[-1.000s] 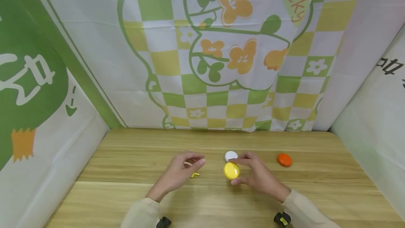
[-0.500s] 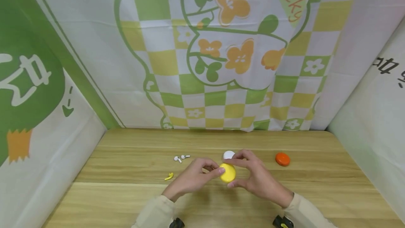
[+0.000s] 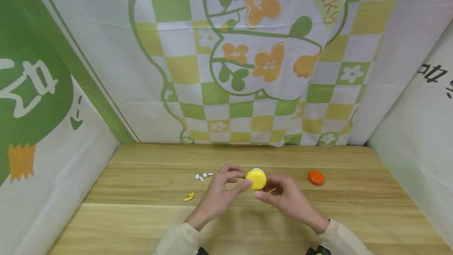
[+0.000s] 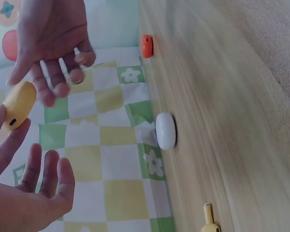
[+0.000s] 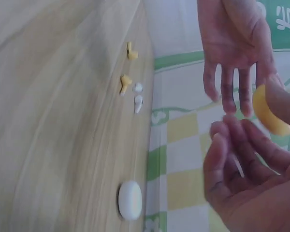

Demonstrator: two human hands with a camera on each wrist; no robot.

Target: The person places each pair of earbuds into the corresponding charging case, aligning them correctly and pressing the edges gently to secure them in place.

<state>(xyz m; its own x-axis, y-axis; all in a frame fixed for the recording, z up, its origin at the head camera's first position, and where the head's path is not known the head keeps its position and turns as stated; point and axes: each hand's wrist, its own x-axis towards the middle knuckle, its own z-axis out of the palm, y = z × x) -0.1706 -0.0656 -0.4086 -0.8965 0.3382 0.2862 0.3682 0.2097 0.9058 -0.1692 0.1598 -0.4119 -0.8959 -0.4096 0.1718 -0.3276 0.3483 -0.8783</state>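
Observation:
A round, glossy yellow earbud case (image 3: 256, 179) is raised off the table, its charging port showing in the left wrist view. My left hand (image 3: 221, 190) pinches it between thumb and index finger, the other fingers loose. My right hand (image 3: 291, 198) is close on its right side, fingers relaxed and bent, thumb below the case in the head view. In the right wrist view that thumb (image 5: 280, 99) overlaps the case. Behind it, a white earbud case (image 4: 166, 131) lies on the table, mostly hidden in the head view.
On the wooden table (image 3: 141, 223), an orange case (image 3: 316, 177) lies to the right. Two white earbuds (image 3: 203, 176) and a yellow earbud (image 3: 189, 196) lie left of my hands. A second yellow earbud (image 5: 125, 83) shows in the right wrist view. Patterned cloth (image 3: 244, 121) hangs behind.
My left hand has come from the left and taken hold of the yellow case. My right hand, which gripped it, has let go. The case is now slightly farther up in view.

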